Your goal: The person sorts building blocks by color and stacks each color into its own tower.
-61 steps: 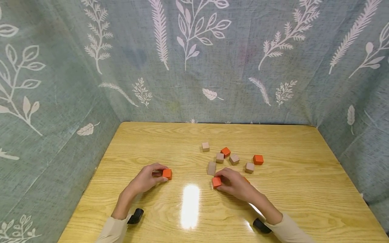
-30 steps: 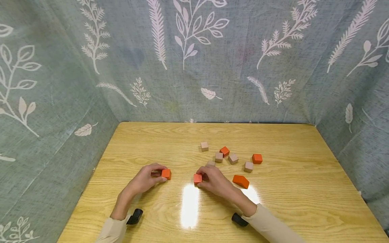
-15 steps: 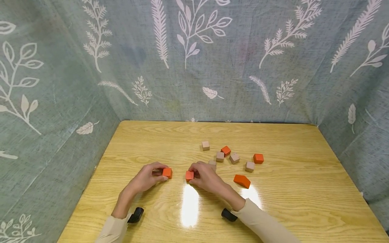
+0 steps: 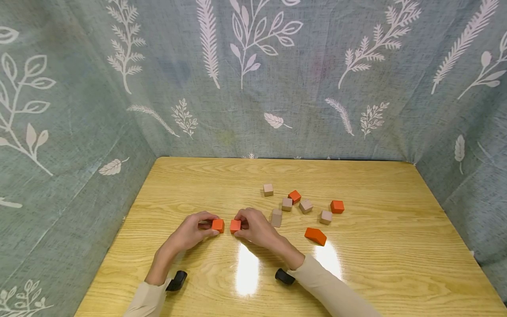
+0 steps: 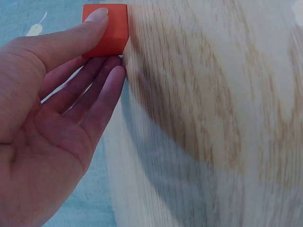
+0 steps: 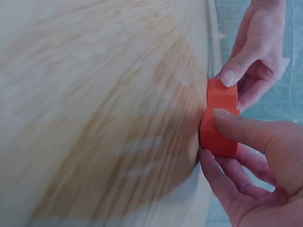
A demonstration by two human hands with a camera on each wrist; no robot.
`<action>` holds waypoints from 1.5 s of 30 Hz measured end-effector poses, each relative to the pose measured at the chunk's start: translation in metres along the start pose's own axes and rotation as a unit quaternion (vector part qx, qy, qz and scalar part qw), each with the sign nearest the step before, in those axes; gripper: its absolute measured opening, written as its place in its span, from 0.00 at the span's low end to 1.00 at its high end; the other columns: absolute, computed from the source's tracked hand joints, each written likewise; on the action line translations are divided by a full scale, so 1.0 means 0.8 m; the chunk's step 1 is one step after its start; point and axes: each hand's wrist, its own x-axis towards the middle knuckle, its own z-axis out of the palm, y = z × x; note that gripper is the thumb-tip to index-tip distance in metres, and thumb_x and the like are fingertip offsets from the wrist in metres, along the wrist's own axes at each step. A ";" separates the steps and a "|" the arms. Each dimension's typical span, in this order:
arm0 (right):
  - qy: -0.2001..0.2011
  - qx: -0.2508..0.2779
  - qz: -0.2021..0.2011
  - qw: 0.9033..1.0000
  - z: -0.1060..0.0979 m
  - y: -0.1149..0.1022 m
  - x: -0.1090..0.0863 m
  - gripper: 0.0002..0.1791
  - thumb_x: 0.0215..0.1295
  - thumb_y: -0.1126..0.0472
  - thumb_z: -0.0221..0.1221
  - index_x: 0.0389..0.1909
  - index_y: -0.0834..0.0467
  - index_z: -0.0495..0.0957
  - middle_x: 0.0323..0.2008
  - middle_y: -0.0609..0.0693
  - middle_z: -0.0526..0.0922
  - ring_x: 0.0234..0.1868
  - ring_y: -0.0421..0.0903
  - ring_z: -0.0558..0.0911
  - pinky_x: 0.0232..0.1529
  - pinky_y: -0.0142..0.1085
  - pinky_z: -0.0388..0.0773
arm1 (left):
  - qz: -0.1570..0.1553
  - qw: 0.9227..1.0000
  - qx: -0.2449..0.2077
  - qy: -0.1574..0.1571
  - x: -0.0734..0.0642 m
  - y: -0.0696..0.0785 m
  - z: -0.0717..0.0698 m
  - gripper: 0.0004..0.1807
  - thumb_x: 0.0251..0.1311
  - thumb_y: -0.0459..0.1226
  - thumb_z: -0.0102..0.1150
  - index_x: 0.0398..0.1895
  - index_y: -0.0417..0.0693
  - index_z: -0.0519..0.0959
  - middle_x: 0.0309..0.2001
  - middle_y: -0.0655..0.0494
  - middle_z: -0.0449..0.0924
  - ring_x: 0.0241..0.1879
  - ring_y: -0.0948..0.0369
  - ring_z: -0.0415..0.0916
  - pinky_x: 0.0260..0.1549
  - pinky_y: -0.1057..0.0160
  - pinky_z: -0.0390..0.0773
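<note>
My left hand (image 4: pixel 192 231) pinches an orange cube (image 4: pixel 218 226) between thumb and fingers on the left half of the table. In the left wrist view the thumb lies across the near face of that cube (image 5: pixel 116 33). Just to its right, my right hand (image 4: pixel 257 226) pinches a second orange cube (image 4: pixel 235 226). A narrow gap separates the two cubes in the head view. Seen from the right wrist, the right-hand cube (image 6: pixel 218 137) overlaps the left-hand one (image 6: pixel 221 93). Close behind the right hand lies a plain wooden block (image 4: pixel 277 218).
Several plain wooden cubes (image 4: pixel 287 204) lie right of centre, with one orange cube (image 4: pixel 294 196) among them. Farther right are another orange cube (image 4: pixel 337 206) and an orange angled block (image 4: pixel 315 236). A patterned cloth (image 4: pixel 253 88) hangs behind the wooden table (image 4: pixel 376 246).
My right hand has moved left with its orange cube, from beside the plain blocks to close by the left-hand cube. The angled block has come into sight. My left hand has stayed put.
</note>
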 end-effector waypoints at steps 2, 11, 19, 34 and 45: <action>0.001 0.001 0.004 1.000 0.003 -0.001 0.003 0.14 0.58 0.64 0.76 0.43 0.60 0.83 0.39 0.51 0.83 0.40 0.44 0.82 0.41 0.29 0.80 | 0.001 1.000 -0.003 -0.001 0.000 0.000 0.000 0.19 0.64 0.29 0.68 0.57 0.35 0.80 0.51 0.43 0.82 0.50 0.48 0.83 0.50 0.57 0.84; 0.000 0.002 0.002 1.000 0.012 -0.005 0.016 0.15 0.58 0.64 0.75 0.43 0.61 0.83 0.40 0.52 0.83 0.41 0.43 0.83 0.41 0.26 0.79 | 0.008 1.000 -0.008 -0.006 0.002 0.000 0.000 0.18 0.64 0.29 0.68 0.57 0.35 0.80 0.52 0.43 0.82 0.50 0.48 0.83 0.50 0.57 0.84; -0.009 0.001 0.000 1.000 0.016 -0.010 0.021 0.15 0.59 0.65 0.75 0.43 0.62 0.83 0.39 0.52 0.81 0.39 0.42 0.81 0.39 0.24 0.78 | 0.006 1.000 -0.013 -0.004 0.001 -0.003 0.000 0.18 0.65 0.28 0.67 0.58 0.35 0.80 0.52 0.43 0.81 0.51 0.47 0.82 0.51 0.58 0.84; -0.005 -0.004 0.000 1.000 0.016 -0.009 0.021 0.15 0.58 0.64 0.76 0.43 0.62 0.83 0.37 0.50 0.79 0.38 0.42 0.79 0.38 0.24 0.76 | -0.004 1.000 -0.016 0.007 0.003 0.000 0.003 0.19 0.64 0.27 0.68 0.57 0.35 0.80 0.53 0.39 0.81 0.50 0.47 0.83 0.50 0.58 0.84; -0.029 -0.019 0.001 0.999 0.009 -0.005 0.012 0.27 0.60 0.61 0.75 0.59 0.61 0.78 0.50 0.53 0.78 0.50 0.47 0.79 0.55 0.34 0.78 | -0.009 1.000 -0.024 0.004 0.004 0.000 0.002 0.20 0.64 0.28 0.68 0.58 0.34 0.79 0.55 0.39 0.81 0.51 0.47 0.83 0.50 0.58 0.84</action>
